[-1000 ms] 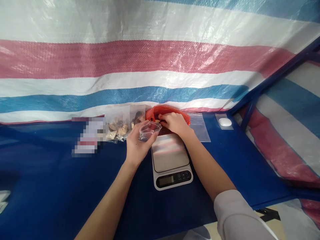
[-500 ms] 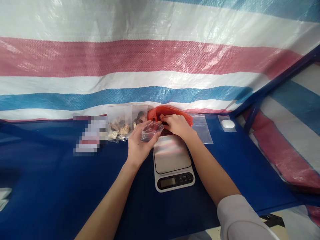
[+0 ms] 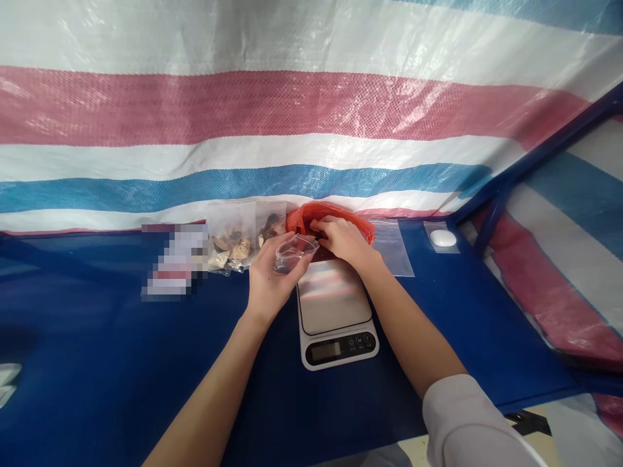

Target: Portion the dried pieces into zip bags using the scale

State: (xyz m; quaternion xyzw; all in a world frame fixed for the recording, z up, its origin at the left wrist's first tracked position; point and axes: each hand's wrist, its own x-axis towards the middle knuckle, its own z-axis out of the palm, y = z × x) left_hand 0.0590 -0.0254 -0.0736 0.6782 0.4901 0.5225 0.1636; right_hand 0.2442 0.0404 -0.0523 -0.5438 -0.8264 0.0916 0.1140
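Observation:
My left hand [image 3: 272, 279] is wrapped round a small clear plastic bag [image 3: 291, 254], its mouth held open and facing up. Just right of it, my right hand [image 3: 343, 239] reaches into the opening of a red plastic bag [image 3: 309, 213]. Its fingers are bent together, and whatever lies between them is hidden. Dark contents show inside the red bag. Below both hands lies a white kitchen scale [image 3: 335, 305] with a bare metal plate; I cannot read its display.
Clear bags of dried pieces [image 3: 228, 250] stand left of my left hand, beside a blurred-out packet [image 3: 178, 263]. Right of the red bag lies a flat clear bag [image 3: 396, 250], then a white oval object [image 3: 442, 238] on clear plastic. Striped sheeting [image 3: 292, 110] rises behind the blue table [image 3: 121, 363].
My right fingers have shifted slightly within the mouth of the red bag. My left hand keeps hold of the clear bag in the same spot. The view has tilted a little.

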